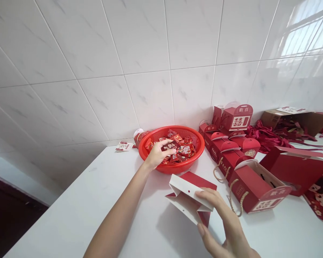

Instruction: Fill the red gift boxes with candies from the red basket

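Observation:
My left hand (159,153) is over a red plastic basket (174,167) of red wrapped sweets (185,149), its thumb and fingers closed on a dark red packet (171,146). In front of the basket, my right hand (226,222) grips a small red paper bag (197,180) by its edge, thumb below and fingers above. The bag is tilted, and its white-rimmed mouth faces toward me, partly open. Part of the bag is hidden behind the right fingers.
Red gift boxes (231,157) with rope handles stand in rows right of the basket; the nearest box (258,186) has its top open. Farther right are a larger red bag (293,166), dark red ribbons (266,138) and a cardboard box (312,123). A tiled wall (150,89) rises behind.

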### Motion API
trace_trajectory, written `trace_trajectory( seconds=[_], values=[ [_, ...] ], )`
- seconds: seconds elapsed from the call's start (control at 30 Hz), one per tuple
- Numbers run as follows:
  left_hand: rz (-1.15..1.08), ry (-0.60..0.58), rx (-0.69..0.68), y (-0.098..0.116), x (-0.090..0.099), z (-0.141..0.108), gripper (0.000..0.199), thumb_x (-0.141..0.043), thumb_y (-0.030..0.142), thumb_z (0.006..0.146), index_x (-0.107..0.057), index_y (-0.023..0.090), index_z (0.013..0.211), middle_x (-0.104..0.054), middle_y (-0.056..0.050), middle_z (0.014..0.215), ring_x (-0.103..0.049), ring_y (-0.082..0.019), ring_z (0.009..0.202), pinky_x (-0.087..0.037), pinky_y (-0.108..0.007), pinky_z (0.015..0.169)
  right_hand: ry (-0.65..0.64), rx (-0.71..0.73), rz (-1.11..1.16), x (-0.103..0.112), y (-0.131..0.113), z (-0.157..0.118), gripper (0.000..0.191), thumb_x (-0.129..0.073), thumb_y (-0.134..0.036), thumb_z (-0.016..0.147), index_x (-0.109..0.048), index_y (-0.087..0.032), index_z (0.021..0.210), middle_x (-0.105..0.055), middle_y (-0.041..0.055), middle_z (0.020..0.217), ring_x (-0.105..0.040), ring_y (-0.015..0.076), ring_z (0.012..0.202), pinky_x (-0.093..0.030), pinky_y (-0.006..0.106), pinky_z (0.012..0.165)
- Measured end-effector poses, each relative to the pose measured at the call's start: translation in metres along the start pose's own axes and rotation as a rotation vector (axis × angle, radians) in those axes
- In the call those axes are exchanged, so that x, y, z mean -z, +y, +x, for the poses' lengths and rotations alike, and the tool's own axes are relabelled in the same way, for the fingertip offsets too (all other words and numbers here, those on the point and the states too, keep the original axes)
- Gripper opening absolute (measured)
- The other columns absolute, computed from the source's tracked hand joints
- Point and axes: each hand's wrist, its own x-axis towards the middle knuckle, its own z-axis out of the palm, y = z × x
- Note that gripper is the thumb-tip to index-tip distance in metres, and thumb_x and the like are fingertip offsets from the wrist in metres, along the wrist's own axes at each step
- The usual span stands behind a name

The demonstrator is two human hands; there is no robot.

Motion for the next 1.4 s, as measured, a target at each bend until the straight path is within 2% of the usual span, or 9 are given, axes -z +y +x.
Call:
trace_trajectory(
  seconds=[0.13,0.33,0.47,0.7,0.8,1.03,1.17,1.3,1.4],
  values=[
    [0.053,0.039,0.007,-0.002,0.000,-0.003,0.056,-0.089,0.034,0.054,-0.073,0.015,0.104,-0.073,-0.005,0.096,-0.067,-0.023,0.089,-0.055,-0.035,0.081,0.093,-0.050,0.036,0.000,0.010,-0.003,0.052,-0.058,-0.012,0.089,-0.054,-0.028,0.139,-0.067,0.0077,0.122,-0.066,0.0241,0.110,-0.057,0.031,0.092],
    [0.133,-0.022,-0.050,0.004,-0.002,-0.007,0.045,-0.088,0.035,0.059,-0.074,0.015,0.097,-0.074,-0.005,0.092,-0.068,-0.023,0.087,-0.056,-0.033,0.080,0.213,-0.078,0.189,0.002,0.015,-0.010,0.056,-0.058,-0.007,0.090,-0.056,-0.030,0.141,-0.067,0.0068,0.124,-0.067,0.0209,0.109,-0.059,0.025,0.087],
    [0.005,0.000,-0.088,0.013,-0.005,-0.013,0.042,-0.087,0.038,0.061,-0.073,0.016,0.094,-0.073,-0.003,0.085,-0.068,-0.020,0.079,-0.056,-0.031,0.075,0.208,-0.113,0.238,0.005,0.014,-0.011,0.056,-0.062,-0.009,0.089,-0.057,-0.028,0.142,-0.068,0.0088,0.130,-0.068,0.0250,0.116,-0.057,0.033,0.099],
    [-0.248,0.030,-0.318,0.050,-0.031,-0.047,0.028,-0.082,0.030,0.077,-0.072,0.020,0.102,-0.074,-0.002,0.093,-0.071,-0.018,0.087,-0.059,-0.028,0.080,0.294,-0.280,0.257,0.001,0.015,-0.008,0.048,-0.068,-0.024,0.092,-0.061,-0.027,0.139,-0.068,0.0117,0.132,-0.066,0.0300,0.122,-0.059,0.038,0.097],
    [-0.117,-0.010,-0.426,0.061,-0.049,-0.066,0.018,-0.075,0.026,0.085,-0.072,0.021,0.102,-0.074,-0.003,0.096,-0.070,-0.018,0.088,-0.059,-0.027,0.079,0.363,-0.297,0.264,-0.003,0.013,-0.007,0.047,-0.071,-0.029,0.091,-0.063,-0.024,0.137,-0.068,0.0130,0.132,-0.066,0.0304,0.122,-0.058,0.039,0.099],
    [0.222,-0.373,-0.643,0.054,-0.068,-0.078,0.020,-0.062,0.016,0.095,-0.070,0.018,0.113,-0.070,-0.008,0.106,-0.067,-0.019,0.100,-0.055,-0.029,0.089,0.371,-0.290,0.261,-0.002,0.018,-0.005,0.049,-0.070,-0.029,0.092,-0.061,-0.026,0.140,-0.067,0.0106,0.135,-0.064,0.0284,0.126,-0.060,0.037,0.098],
    [0.299,-0.374,-0.671,0.049,-0.068,-0.076,0.027,-0.068,0.016,0.091,-0.069,0.018,0.118,-0.067,-0.010,0.117,-0.064,-0.021,0.112,-0.054,-0.031,0.096,0.370,-0.293,0.285,0.001,0.019,0.000,0.047,-0.070,-0.030,0.092,-0.061,-0.026,0.139,-0.066,0.0107,0.137,-0.065,0.0284,0.125,-0.061,0.037,0.096],
    [0.335,-0.361,-0.626,0.051,-0.064,-0.077,0.023,-0.066,0.020,0.092,-0.070,0.022,0.115,-0.064,-0.009,0.124,-0.065,-0.021,0.109,-0.057,-0.029,0.086,0.372,-0.364,0.327,0.006,0.015,0.004,0.047,-0.070,-0.032,0.093,-0.060,-0.027,0.138,-0.067,0.0101,0.133,-0.069,0.0255,0.115,-0.061,0.033,0.091],
    [0.382,-0.366,-0.592,0.054,-0.057,-0.075,0.030,-0.071,0.025,0.089,-0.070,0.023,0.118,-0.058,-0.010,0.135,-0.060,-0.026,0.122,-0.054,-0.036,0.100,0.367,-0.376,0.337,0.009,0.014,0.006,0.048,-0.071,-0.032,0.092,-0.059,-0.028,0.139,-0.068,0.0094,0.131,-0.070,0.0236,0.109,-0.061,0.030,0.087]
  ],
)
